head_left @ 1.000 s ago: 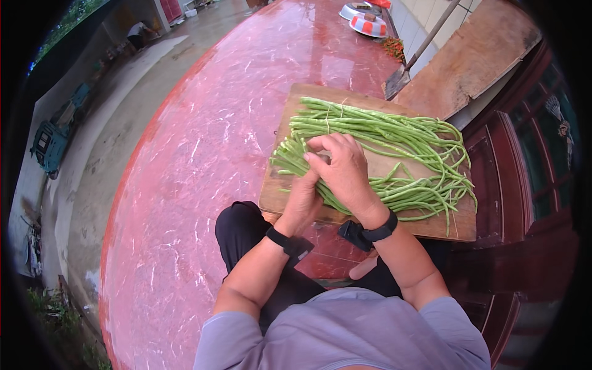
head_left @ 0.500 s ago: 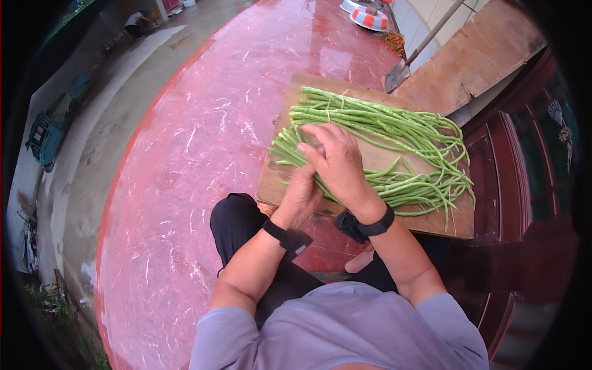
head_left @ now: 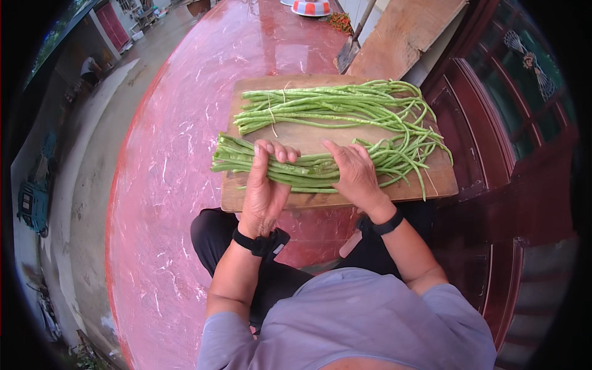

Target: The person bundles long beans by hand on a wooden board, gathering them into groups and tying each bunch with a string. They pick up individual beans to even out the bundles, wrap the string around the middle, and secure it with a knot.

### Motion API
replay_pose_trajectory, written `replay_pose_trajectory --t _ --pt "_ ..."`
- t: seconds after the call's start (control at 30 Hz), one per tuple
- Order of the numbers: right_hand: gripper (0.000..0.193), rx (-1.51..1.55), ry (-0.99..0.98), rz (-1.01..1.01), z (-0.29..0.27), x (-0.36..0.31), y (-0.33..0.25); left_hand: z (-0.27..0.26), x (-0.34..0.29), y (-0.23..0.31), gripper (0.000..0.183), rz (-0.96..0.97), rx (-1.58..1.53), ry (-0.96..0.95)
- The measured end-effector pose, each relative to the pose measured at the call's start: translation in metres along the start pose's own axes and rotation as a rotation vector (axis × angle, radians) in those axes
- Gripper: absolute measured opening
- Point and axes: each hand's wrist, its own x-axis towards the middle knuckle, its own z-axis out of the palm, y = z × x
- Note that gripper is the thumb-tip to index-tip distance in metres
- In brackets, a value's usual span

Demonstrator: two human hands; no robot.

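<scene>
Two bunches of long green beans lie across a wooden board in front of me. The far bunch [head_left: 320,102] is tied near its left end with thin pale strands. Around the near bunch [head_left: 231,153], close to its cut ends, my left hand [head_left: 266,185] is closed, fingers curled over the top. My right hand [head_left: 357,177] grips the same bunch further right, its thumb pointing up; some of its fingers are hidden. No tie shows on the near bunch. The thin bean tips [head_left: 425,145] spread and tangle at the board's right side.
The wooden board [head_left: 246,198] stands over a red, marbled floor [head_left: 179,185]. Right of it is a dark red door [head_left: 472,139]. Behind lean a plywood sheet [head_left: 404,37] and a shovel [head_left: 349,52], near an orange-and-white basin [head_left: 311,7].
My hands, close together at the bunch's left part before, are now apart; the right has moved along the beans to the right. The view has shifted, so the board appears further left.
</scene>
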Motion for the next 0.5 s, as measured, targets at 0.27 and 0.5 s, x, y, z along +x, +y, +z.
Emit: replay_pose_trajectory --t 0.27,0.5 --pt "0.083 -0.052 0.265 -0.154 -0.038 0.017 0.048 0.059 0.02 0.006 0.023 0.08 0.073 -0.127" --pt "0.088 -0.006 0.343 0.045 -0.039 0.011 0.093 0.109 0.033 0.007 0.022 0.054 0.146 -0.138"
